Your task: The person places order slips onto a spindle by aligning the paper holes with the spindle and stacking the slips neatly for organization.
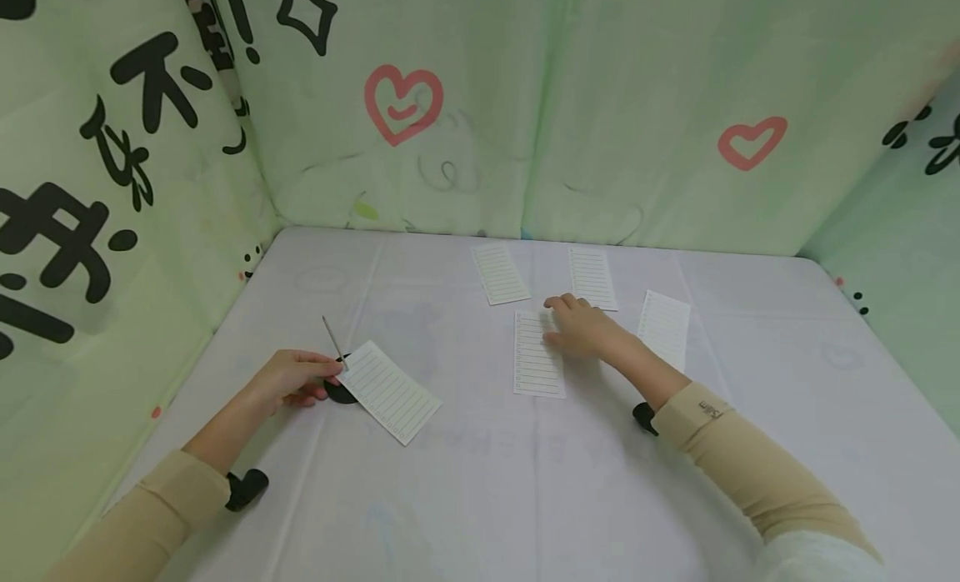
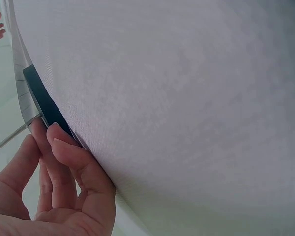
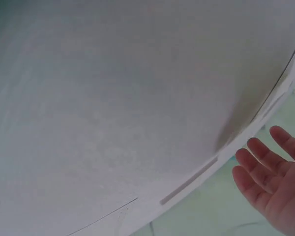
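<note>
Looks down past tan sleeves [image 1: 738, 453] with black wrist straps [image 1: 249, 489] onto a white table [image 1: 457, 499]. Shows, nearest on the left, a left hand [image 1: 292, 378] with curled fingers and a seeming pinch of thumb and fingertip on a corner of a lined paper slip [image 1: 393, 396]. Shows there too a thin metal pin [image 1: 334, 343], leaning up beside a black base [image 1: 341, 393] partly covered by that slip; cannot tell whether pierced through. Shows, farther right, a right hand [image 1: 581, 328] over the edge of a second slip [image 1: 534, 365], with fingers extended, slightly apart and holding nothing. Includes three more slips [image 1: 592, 278] around and beyond. Ends at a pale green curtain [image 1: 637, 82] with red hearts [image 1: 752, 144].

Could tear the pinched corner, if tugged sideways against the pin. Could prick a fingertip on the bare point, or tip the base if bumped. Could also fumble the second slip, so thin and flat.

Reveals in the left wrist view the base edge-on, with fingertips along it, mostly hidden from the head view. Suggests in the right wrist view fingertips clear of the tabletop, hard to judge from above. Shows all five slips only in the head view
</note>
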`<state>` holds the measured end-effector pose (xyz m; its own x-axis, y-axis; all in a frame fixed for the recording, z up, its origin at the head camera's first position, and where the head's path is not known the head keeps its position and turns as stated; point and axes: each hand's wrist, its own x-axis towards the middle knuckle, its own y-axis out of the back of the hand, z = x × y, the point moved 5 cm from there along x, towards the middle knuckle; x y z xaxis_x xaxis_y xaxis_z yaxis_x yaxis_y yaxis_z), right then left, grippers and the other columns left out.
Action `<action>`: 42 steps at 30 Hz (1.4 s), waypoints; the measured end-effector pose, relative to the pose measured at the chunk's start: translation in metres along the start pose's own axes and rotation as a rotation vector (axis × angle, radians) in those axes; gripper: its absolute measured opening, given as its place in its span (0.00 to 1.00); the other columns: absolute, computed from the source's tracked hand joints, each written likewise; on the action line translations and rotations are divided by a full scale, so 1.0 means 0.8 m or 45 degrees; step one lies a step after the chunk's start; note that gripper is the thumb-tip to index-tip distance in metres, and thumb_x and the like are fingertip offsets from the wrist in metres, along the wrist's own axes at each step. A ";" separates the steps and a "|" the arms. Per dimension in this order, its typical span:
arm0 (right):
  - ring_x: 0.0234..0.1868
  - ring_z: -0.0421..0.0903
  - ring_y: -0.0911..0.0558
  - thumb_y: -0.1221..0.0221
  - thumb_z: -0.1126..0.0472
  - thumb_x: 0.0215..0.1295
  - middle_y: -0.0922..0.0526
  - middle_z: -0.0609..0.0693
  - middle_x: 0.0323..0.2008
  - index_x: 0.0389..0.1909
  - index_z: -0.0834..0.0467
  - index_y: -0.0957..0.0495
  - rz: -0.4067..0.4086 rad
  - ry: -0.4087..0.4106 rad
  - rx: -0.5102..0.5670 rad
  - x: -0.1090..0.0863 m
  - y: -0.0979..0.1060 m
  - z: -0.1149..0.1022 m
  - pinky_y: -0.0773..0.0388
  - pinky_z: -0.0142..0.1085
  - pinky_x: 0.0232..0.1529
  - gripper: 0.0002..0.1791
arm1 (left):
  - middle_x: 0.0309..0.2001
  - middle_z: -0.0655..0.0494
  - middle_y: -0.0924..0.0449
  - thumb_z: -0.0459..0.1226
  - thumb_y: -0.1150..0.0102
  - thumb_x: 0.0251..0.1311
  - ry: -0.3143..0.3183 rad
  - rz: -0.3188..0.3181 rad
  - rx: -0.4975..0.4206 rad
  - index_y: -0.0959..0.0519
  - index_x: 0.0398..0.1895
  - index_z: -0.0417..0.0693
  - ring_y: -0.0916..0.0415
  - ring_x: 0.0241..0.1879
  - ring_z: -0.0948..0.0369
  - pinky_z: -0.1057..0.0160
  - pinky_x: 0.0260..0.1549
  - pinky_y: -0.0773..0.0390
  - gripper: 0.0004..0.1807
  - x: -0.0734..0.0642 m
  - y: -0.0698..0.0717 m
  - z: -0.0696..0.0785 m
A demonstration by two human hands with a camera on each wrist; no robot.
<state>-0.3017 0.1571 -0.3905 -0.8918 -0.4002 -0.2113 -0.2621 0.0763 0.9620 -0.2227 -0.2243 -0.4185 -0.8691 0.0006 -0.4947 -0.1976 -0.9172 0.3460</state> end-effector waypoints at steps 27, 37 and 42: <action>0.53 0.60 0.34 0.48 0.52 0.66 0.36 0.64 0.55 0.55 0.64 0.37 -0.002 -0.072 -0.093 0.010 -0.009 0.013 0.37 0.54 0.53 0.24 | 0.24 0.62 0.22 0.41 0.40 0.57 -0.025 -0.005 0.002 0.24 0.45 0.34 0.27 0.19 0.67 0.70 0.20 0.27 0.19 -0.003 0.000 0.002; 0.45 0.56 0.35 0.47 0.55 0.66 0.34 0.60 0.46 0.46 0.63 0.37 0.009 -0.053 -0.013 0.012 -0.011 0.012 0.36 0.51 0.47 0.17 | 0.24 0.62 0.22 0.41 0.41 0.58 -0.015 0.003 0.005 0.25 0.46 0.34 0.27 0.19 0.66 0.70 0.20 0.27 0.19 -0.003 0.000 0.003; 0.43 0.55 0.34 0.46 0.57 0.65 0.34 0.59 0.43 0.43 0.62 0.37 0.036 -0.031 0.007 0.012 -0.010 0.009 0.36 0.51 0.46 0.14 | 0.24 0.61 0.22 0.40 0.41 0.58 -0.007 0.007 -0.006 0.25 0.46 0.34 0.28 0.18 0.67 0.70 0.19 0.27 0.19 -0.002 -0.001 0.001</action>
<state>-0.3106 0.1597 -0.4015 -0.9076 -0.3753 -0.1881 -0.2384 0.0922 0.9668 -0.2215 -0.2233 -0.4168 -0.8726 -0.0027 -0.4884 -0.1903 -0.9191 0.3450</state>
